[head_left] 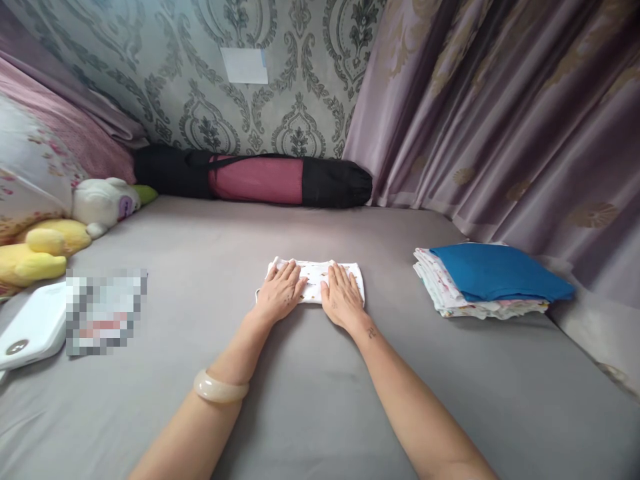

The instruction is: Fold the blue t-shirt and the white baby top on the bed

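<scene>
A small white cloth [313,280] with tiny brown and dark prints lies folded into a flat rectangle in front of me. My left hand [281,288] rests flat on its left part, fingers stretched away from me. On the right part lies my right hand [343,293], also flat, with the fingers extended. Both palms press the cloth against the grey bed sheet [310,400]. Parts of the cloth are hidden under the hands. A pale bangle [221,387] circles my left forearm.
To the right sits a stack of folded clothes, a blue one [500,272] on top. A black and dark-red long bag [255,179] lies along the wall. On the left are a white device [37,320], a blurred-out item [105,313] and plush toys [103,203].
</scene>
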The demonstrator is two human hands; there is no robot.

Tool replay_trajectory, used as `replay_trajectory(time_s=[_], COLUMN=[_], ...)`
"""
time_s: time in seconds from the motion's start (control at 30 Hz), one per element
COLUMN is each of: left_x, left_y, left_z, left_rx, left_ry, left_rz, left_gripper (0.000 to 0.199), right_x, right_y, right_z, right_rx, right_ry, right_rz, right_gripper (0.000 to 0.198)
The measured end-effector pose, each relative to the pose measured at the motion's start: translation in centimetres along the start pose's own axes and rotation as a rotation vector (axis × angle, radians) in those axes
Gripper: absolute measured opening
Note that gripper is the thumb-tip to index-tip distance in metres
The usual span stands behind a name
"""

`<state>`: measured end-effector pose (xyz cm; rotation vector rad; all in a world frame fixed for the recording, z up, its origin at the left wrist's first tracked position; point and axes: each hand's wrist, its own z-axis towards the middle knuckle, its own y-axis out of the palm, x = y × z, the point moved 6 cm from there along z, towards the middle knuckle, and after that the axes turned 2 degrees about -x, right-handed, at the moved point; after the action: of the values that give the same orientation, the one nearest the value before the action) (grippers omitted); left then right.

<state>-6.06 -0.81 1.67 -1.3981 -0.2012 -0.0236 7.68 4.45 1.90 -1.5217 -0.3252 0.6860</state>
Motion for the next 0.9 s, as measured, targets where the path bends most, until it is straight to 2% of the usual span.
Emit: replay_trajectory(time_s=[0.27, 0.5, 0.67, 0.9], left_x=[0.0, 1.2, 1.8, 1.5], left_y=[-0.3, -1.3, -0.6, 0.2], left_z=[0.0, 0.0, 0.1, 0.2], left_rx=[-0.016, 0.082, 0.041, 0.013], left_ry=[-0.012, 0.049, 0.097, 0.071], left_rz=[-0.014, 0.015, -0.024, -0.076], left_gripper=[0.051, 0.051, 0.05, 0.048], right_x=[0.0, -1.2, -1.7, -1.6], right_y=[-0.2, -0.5, -0.2, 0.0], right_z=[-0.1, -0.1, 0.1, 0.2], right_rx=[0.001, 0.077, 0.045, 0.001], right_ry=[0.003, -0.073, -0.104, -0.099], right_rz=[0.005, 0.025, 0.04, 0.045], right_gripper=[0.058, 0.056, 0.056, 0.057])
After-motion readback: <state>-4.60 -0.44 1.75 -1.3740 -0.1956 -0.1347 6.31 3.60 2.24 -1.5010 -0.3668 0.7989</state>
